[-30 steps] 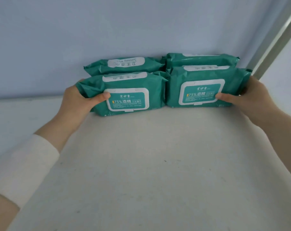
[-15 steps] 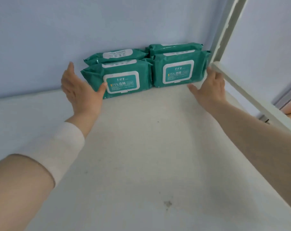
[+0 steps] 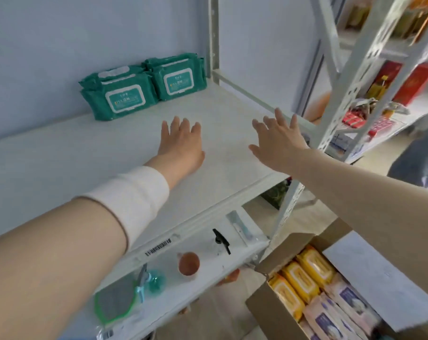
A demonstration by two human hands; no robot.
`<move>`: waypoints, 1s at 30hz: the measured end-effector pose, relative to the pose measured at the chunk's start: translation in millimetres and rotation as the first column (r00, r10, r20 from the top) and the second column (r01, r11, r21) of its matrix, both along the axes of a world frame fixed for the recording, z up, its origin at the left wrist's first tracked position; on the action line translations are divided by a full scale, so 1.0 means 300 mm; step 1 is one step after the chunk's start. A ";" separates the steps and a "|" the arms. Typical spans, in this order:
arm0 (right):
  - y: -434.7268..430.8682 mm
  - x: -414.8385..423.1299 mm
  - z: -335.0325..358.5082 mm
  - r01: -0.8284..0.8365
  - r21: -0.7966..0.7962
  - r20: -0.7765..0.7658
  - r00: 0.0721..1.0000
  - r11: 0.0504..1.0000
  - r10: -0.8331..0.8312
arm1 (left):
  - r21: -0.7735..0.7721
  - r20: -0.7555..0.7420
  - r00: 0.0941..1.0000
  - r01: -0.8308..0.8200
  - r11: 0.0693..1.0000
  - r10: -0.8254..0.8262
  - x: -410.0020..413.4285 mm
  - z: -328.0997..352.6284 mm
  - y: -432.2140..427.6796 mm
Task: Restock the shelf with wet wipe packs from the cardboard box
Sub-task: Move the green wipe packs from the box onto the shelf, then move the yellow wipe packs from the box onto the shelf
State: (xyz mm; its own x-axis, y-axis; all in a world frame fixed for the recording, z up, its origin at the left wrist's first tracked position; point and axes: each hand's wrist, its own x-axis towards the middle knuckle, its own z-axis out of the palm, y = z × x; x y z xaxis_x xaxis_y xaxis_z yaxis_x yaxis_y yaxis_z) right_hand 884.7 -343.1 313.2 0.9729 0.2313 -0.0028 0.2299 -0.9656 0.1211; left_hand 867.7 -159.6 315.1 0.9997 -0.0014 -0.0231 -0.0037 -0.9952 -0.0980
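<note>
White shelf (image 3: 85,153): green wet wipe packs (image 3: 124,96) grouped at back against wall (image 3: 60,45), beside right upright (image 3: 214,38).

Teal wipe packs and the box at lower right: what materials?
Teal wipe packs: soft plastic film, slightly glossy, judging by crinkled gathered ends; white lid panel looks rigid plastic. Cardboard box: matte brown board, probably corrugated, flaps folded open.

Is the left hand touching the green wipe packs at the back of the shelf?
Apart. The head view shows a strip of bare shelf between the left hand and the green wipe packs.
</note>
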 end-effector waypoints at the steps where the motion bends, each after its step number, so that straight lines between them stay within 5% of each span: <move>1: -0.051 -0.049 0.000 -0.001 0.010 -0.004 1.000 1.000 0.001 | 0.008 -0.001 0.999 0.034 0.999 -0.034 -0.031 0.005 -0.048; 7: -0.390 -0.330 -0.068 -0.010 0.093 -0.051 0.999 0.996 0.015 | -0.001 0.011 0.971 0.240 0.971 -0.240 -0.199 -0.032 -0.392; 12: -0.731 -0.506 -0.252 0.196 0.075 -0.195 0.964 0.978 -0.179 | -0.081 -0.081 0.917 0.384 0.920 -0.390 -0.291 -0.223 -0.730; 20: -1.024 -0.751 -0.704 0.492 -0.056 -0.523 0.727 0.869 -0.445 | -0.147 -0.427 0.738 0.514 0.845 -0.523 -0.359 -0.695 -1.051; 26: -1.016 -0.824 -0.959 0.624 -0.066 -0.710 0.518 0.778 -0.476 | -0.164 -0.674 0.605 0.437 0.884 -0.424 -0.298 -0.997 -1.062; 30: -0.997 -0.786 -1.057 0.695 -0.015 -0.751 0.467 0.719 -0.467 | -0.147 -0.738 0.580 0.363 0.920 -0.346 -0.234 -1.132 -1.058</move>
State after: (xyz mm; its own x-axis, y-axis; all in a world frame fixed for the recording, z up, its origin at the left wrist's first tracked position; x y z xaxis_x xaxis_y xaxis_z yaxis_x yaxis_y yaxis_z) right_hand 648.9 -642.2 -3.8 0.6139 -0.2868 -0.7354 -0.4976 -0.8638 -0.0785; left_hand 797.5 -477.0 -24.6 0.5620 -0.3433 -0.7525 -0.4348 -0.8966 0.0844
